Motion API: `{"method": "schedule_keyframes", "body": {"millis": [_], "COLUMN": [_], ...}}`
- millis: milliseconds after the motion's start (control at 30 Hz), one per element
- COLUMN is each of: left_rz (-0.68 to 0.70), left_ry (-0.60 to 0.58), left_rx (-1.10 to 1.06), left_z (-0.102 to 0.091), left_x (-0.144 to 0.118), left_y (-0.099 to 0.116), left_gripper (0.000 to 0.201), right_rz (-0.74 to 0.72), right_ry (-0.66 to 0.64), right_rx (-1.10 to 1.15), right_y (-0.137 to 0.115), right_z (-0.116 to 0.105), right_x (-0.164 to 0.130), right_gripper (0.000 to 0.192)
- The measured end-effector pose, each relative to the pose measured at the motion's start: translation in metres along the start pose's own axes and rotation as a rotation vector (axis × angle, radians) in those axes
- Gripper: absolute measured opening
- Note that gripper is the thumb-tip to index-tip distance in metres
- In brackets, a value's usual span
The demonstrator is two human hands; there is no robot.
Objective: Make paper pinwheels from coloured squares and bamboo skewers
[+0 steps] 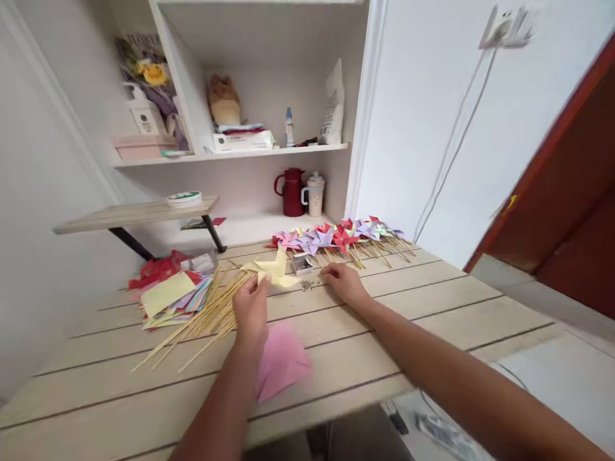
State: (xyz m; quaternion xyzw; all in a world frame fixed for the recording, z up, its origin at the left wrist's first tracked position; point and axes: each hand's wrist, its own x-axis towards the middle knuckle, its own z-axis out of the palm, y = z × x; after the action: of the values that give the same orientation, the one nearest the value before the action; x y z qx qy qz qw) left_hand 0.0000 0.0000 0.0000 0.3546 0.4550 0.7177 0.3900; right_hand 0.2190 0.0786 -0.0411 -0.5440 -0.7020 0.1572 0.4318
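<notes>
My left hand (252, 308) pinches a folded yellow paper pinwheel (275, 269) at its near edge, just above the table. My right hand (342, 282) rests on the table with fingertips reaching toward a small scatter of metal pins (307, 285) beside a little open box (301, 262). A pile of thin wooden sticks (204, 315) lies left of my left hand. A pink folded paper (280, 362) lies on the table under my left wrist.
A row of finished pinwheels (343, 238) on sticks lies at the back of the wooden table (432, 301). Stacked coloured paper squares (168, 294) sit at the left. A red jug (292, 191) and mug stand behind. Shelves hold boxes and bottles.
</notes>
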Motion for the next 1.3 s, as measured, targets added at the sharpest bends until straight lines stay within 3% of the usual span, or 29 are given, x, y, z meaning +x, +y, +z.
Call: {"method": "schedule_keyframes", "body": {"millis": [167, 367, 700, 933, 1300], "left_rz": [0.021, -0.009, -0.075, -0.075, -0.110], "left_ry": [0.002, 0.063, 0.142, 0.134, 0.050], "left_rx": [-0.005, -0.026, -0.036, -0.036, -0.033], "left_z": [0.003, 0.004, 0.002, 0.003, 0.002], "left_x": [-0.001, -0.002, 0.001, 0.001, -0.002], "left_y": [0.003, 0.006, 0.005, 0.005, 0.003], "left_gripper": [0.026, 0.022, 0.021, 0.020, 0.021], "right_rz": [-0.047, -0.105, 0.015, 0.084, 0.140], "right_ry": [-0.004, -0.086, -0.141, -0.200, -0.222], "right_rx": [0.000, -0.020, -0.123, -0.192, -0.171], "right_y": [0.004, -0.002, -0.008, -0.013, -0.015], "right_z": [-0.016, -0.017, -0.010, -0.005, -0.009], "right_x": [-0.006, -0.017, -0.003, 0.005, 0.004], "right_gripper": [0.020, 0.025, 0.024, 0.015, 0.016]}}
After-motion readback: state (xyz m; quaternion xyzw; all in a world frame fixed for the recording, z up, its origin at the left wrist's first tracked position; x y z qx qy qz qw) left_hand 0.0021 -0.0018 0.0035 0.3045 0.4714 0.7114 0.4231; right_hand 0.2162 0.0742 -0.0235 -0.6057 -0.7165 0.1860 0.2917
